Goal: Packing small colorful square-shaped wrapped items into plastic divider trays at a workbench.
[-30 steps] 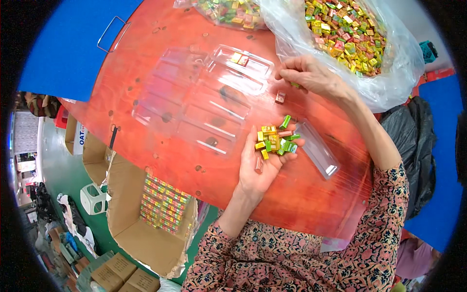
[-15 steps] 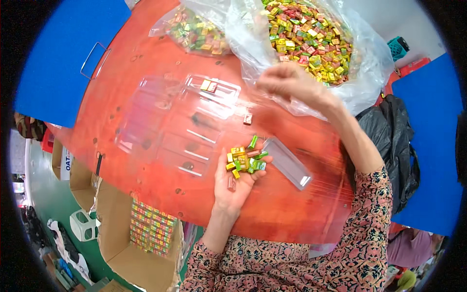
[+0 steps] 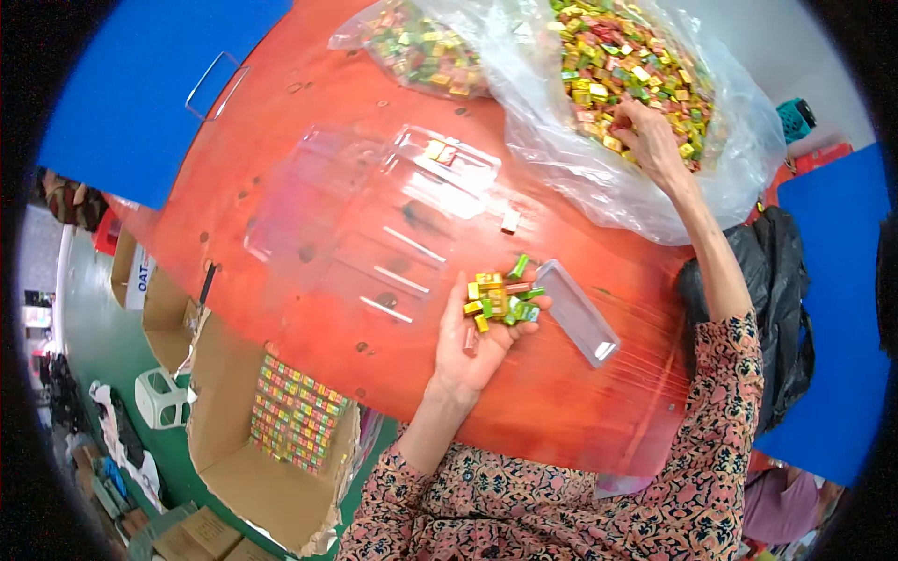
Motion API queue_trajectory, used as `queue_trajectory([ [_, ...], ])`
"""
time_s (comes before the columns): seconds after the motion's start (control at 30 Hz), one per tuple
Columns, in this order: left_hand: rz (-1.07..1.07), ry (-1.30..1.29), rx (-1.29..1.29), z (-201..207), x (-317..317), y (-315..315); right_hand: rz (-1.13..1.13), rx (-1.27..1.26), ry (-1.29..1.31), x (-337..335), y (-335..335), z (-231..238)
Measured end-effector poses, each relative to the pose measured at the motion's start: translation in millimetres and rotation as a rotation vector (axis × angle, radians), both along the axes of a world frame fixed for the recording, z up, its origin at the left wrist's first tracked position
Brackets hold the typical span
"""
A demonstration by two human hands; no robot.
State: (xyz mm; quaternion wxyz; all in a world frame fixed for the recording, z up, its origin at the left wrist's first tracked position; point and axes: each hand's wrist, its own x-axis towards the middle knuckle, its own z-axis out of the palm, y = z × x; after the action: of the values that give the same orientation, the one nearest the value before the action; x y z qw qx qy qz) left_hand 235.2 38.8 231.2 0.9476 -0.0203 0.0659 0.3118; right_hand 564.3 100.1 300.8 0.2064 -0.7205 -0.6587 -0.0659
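Observation:
My left hand [image 3: 458, 366] is palm up over the table, cupping a small heap of wrapped candies [image 3: 496, 299] in yellow, green and red. At the upper right, my right hand [image 3: 652, 145] reaches into a large clear plastic bag [image 3: 561, 182], its fingers bent together against the loose candies [image 3: 636, 56]. Whatever lies between those fingertips is too small to make out. A clear plastic tray [image 3: 412, 245] rests left of my hands, with a couple of candies [image 3: 441, 152] at its far end. One candy [image 3: 510, 222] lies beside it. Right of my left hand is a narrow clear plastic piece [image 3: 580, 313].
A smaller bag of candies [image 3: 421, 47] lies at the back of the red table [image 3: 309, 93]. Below its left edge, an open cardboard box [image 3: 220, 411] contains neat rows of candies [image 3: 295, 411]. A black plastic bag [image 3: 748, 280] and a person's purple sleeve [image 3: 781, 505] are at right.
My right hand has moved up and right from the bag's near edge into the candies. My left hand still holds its heap. The whole view has shifted slightly.

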Motion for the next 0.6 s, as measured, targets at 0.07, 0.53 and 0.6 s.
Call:
queue_trajectory([
  [0.07, -0.004, -0.035, 0.016, 0, -1, -1, -0.039, 0.045, 0.035, -7, 2, 7],
  [0.53, 0.002, -0.04, 0.062, -1, 3, -1, 0.587, -0.043, 0.068, -163, 120, -6],
  [0.6, 0.001, -0.034, 0.047, -1, 2, -1, 0.593, -0.074, 0.058, -170, 127, -16],
])
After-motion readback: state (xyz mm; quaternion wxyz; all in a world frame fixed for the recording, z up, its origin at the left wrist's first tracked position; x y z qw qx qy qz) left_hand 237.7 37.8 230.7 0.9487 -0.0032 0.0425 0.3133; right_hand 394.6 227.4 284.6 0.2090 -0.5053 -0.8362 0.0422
